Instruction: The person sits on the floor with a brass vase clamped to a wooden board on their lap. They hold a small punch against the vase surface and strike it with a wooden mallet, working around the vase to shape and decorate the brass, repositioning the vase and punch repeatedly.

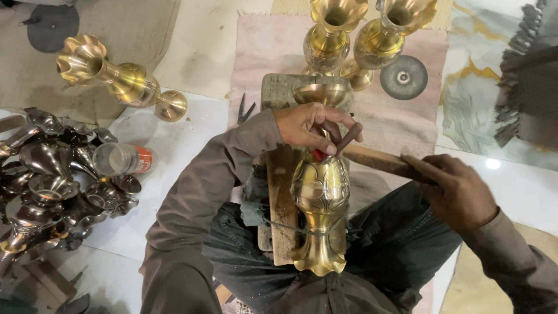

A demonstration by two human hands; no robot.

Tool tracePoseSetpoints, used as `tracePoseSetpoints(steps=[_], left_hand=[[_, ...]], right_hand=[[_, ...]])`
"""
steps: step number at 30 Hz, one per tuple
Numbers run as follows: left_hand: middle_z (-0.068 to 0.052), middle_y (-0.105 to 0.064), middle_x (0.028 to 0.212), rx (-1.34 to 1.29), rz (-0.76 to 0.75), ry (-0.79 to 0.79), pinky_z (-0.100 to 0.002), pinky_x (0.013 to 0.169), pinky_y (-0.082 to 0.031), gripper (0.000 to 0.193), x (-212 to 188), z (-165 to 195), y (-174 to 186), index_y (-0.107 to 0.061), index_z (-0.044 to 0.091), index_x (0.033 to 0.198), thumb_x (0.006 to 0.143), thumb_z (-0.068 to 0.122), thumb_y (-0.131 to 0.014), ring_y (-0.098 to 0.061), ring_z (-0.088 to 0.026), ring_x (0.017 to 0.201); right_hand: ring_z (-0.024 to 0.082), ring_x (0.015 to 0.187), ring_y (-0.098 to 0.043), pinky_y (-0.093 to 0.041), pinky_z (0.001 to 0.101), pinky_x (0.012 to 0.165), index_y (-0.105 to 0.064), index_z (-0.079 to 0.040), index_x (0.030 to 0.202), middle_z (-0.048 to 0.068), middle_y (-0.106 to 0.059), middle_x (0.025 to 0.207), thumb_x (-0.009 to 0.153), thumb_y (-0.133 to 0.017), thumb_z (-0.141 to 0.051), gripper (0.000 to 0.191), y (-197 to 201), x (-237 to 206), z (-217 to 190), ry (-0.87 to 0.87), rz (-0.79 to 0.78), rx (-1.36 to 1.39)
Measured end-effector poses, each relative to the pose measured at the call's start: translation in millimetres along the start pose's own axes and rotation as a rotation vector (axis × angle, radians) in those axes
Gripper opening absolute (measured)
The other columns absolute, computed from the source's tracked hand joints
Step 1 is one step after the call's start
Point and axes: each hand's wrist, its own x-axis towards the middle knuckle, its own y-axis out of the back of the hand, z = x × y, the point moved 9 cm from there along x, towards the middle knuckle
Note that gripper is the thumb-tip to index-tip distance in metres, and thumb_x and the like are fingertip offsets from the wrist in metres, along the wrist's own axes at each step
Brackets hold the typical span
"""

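Note:
A brass vase (320,195) lies on its side across a worn wooden block (281,192) between my knees, its flared mouth toward me. My left hand (311,126) rests on the vase's upper body and pinches a small dark chisel (347,138) with a red bit near its tip against the metal. My right hand (459,189) grips the wooden handle of a hammer (381,161), whose far end reaches the chisel.
Two upright brass vases (328,35) (389,32) stand at the top on a pink mat, a grey disc (404,77) beside them. Another brass vase (116,78) lies at the left. Dark unpolished vase parts (49,180) and a glass jar (121,159) crowd the left floor.

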Motion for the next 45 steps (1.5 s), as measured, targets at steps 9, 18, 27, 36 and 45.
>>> tracePoseSetpoints(steps=[9,18,27,36,45], left_hand=[[-0.003,-0.071,0.118,-0.048,-0.022,0.016,-0.033,0.1,-0.06,0.044,-1.0,-4.1,-1.4,-0.062,0.006,0.138,0.096,0.005,-0.076,-0.072,-0.014,0.107],[-0.006,-0.074,0.111,0.033,0.142,0.053,-0.032,0.096,-0.062,0.047,-10.3,-15.0,9.5,-0.062,0.005,0.137,0.093,0.006,-0.078,-0.073,-0.015,0.104],[-0.011,-0.077,0.11,0.033,0.246,0.053,-0.033,0.096,-0.062,0.066,-26.6,-30.2,14.9,-0.046,0.0,0.15,0.093,0.01,-0.079,-0.075,-0.017,0.104],[-0.004,-0.076,0.103,0.021,0.253,-0.033,-0.029,0.094,-0.06,0.044,-26.5,-7.6,6.7,-0.061,0.007,0.138,0.097,0.011,-0.077,-0.071,-0.01,0.101],[-0.005,-0.074,0.121,0.051,0.218,-0.002,-0.035,0.1,-0.063,0.049,-16.5,-10.3,7.1,-0.061,0.01,0.139,0.092,0.01,-0.077,-0.074,-0.015,0.109]], right_hand=[[0.031,0.098,-0.067,-0.055,0.0391,0.083,-0.06,-0.008,0.144,0.019,-0.062,0.114,0.085,-0.071,-0.002,0.06,44.6,1.4,-10.5,0.083,0.213,0.115],[0.031,0.094,-0.065,-0.054,0.0402,0.081,-0.061,-0.008,0.146,0.018,-0.063,0.111,0.087,-0.075,-0.004,0.061,48.1,24.4,-9.5,0.076,0.197,0.084],[0.028,0.087,-0.063,-0.052,0.0389,0.081,-0.061,-0.008,0.15,0.017,-0.062,0.108,0.087,-0.08,-0.01,0.066,56.0,36.4,-4.2,0.044,0.225,0.094],[0.029,0.08,-0.063,-0.051,0.0398,0.074,-0.061,-0.004,0.147,0.019,-0.062,0.101,0.083,-0.079,-0.004,0.067,72.9,34.0,-31.2,0.067,0.244,0.024],[0.029,0.091,-0.067,-0.056,0.0376,0.077,-0.06,-0.003,0.142,0.02,-0.062,0.113,0.084,-0.075,-0.003,0.06,55.6,40.7,-28.9,0.247,0.201,0.077]])
